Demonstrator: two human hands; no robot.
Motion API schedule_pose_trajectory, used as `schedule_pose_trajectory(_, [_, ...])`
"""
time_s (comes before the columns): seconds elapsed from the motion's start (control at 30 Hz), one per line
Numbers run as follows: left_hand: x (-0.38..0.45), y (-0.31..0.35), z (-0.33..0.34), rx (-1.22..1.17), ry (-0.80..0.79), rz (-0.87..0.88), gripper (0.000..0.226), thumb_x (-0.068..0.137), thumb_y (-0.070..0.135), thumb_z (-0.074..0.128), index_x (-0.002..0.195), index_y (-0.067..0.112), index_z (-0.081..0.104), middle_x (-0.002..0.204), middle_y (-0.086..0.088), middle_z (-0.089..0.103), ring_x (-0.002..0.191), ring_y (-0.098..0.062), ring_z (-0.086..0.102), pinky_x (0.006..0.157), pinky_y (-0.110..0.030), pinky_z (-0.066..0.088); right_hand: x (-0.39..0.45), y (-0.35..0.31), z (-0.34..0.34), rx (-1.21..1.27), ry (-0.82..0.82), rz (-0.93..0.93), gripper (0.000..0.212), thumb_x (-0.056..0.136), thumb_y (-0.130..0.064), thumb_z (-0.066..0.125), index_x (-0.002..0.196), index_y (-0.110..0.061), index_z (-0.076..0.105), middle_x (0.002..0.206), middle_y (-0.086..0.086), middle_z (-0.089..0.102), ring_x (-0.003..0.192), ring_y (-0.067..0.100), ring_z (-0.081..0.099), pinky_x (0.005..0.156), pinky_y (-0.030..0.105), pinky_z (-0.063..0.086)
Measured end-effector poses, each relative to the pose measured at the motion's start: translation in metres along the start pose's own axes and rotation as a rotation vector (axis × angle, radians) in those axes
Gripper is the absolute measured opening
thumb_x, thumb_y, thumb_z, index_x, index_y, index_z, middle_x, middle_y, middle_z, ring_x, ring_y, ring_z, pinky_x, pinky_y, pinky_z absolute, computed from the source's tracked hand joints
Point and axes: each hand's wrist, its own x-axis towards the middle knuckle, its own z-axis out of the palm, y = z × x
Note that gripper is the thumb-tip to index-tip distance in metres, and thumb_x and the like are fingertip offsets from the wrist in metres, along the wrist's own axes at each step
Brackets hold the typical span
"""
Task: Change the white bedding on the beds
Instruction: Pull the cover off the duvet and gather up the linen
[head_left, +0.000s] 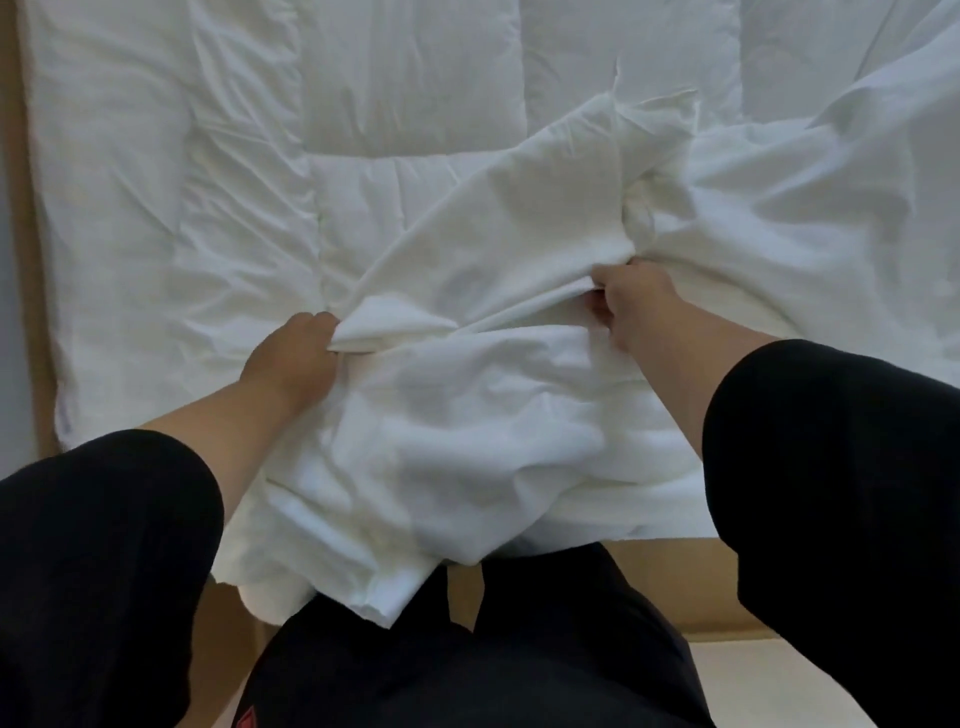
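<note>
Mid cover step: left hand (293, 353) pinches cover (467, 415) corner, right hand (631, 301) grips its edge over quilt (208, 156); next, pull cover apart

Two hands (296, 353) (631, 301), one quilted duvet (415, 104), one cover (493, 234).

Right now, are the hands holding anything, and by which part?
Both grip the loose white cotton cover sheet: left hand on a folded corner, right hand on its bunched edge.
</note>
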Motion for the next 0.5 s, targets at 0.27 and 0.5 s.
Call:
schedule_pose_trajectory(0.27, [-0.044, 0.067, -0.068, -0.507, 0.001, 0.209, 0.05, 0.096, 0.031, 0.06, 0.143, 0.019, 0.046, 0.141, 0.001, 0.047, 0.124, -0.015, 0.051, 0.103, -0.031, 0.042, -0.151, -0.049, 0.063, -0.006, -0.391, -0.369, 0.033, 0.079, 0.003, 0.049, 0.073, -0.018, 0.073, 0.064, -0.004, 0.063, 0.059, 0.014, 0.05, 0.055, 0.025, 0.037])
schedule_pose_trajectory(0.5, [-0.05, 0.134, -0.094, -0.943, -0.21, 0.221, 0.022, 0.097, 0.024, 0.06, 0.117, 0.029, 0.067, 0.116, 0.002, 0.069, 0.104, -0.019, 0.066, 0.085, -0.029, 0.053, -0.216, -0.04, 0.042, -0.052, -0.483, -0.265, 0.028, 0.065, -0.01, 0.047, 0.064, -0.022, 0.072, 0.083, 0.005, 0.067, 0.083, 0.026, 0.052, 0.074, 0.038, 0.037])
